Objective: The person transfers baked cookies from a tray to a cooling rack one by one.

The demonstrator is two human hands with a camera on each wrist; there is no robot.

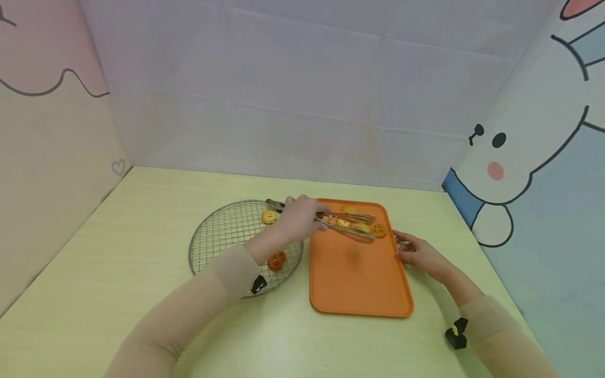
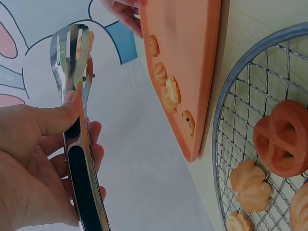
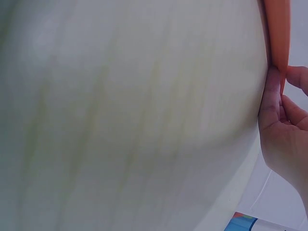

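My left hand (image 1: 296,218) grips metal tongs (image 1: 347,224) with slotted tips held over the far end of an orange tray (image 1: 359,283). In the left wrist view the tongs (image 2: 77,125) lie in my palm, thumb on top, and their tips look pressed together on a sliver of something orange. Several small cookies (image 1: 359,226) lie at the tray's far end. A round wire rack (image 1: 217,236) to the left holds a yellow cookie (image 1: 269,216) and an orange pretzel-shaped cookie (image 1: 276,260). My right hand (image 1: 416,252) touches the tray's right rim, fingers (image 3: 274,91) against its edge (image 3: 279,33).
The tray and rack sit on a pale yellow-green table (image 1: 118,294) boxed in by a white back wall and cartoon-printed side panels. A small black clip (image 1: 456,336) is at my right wrist.
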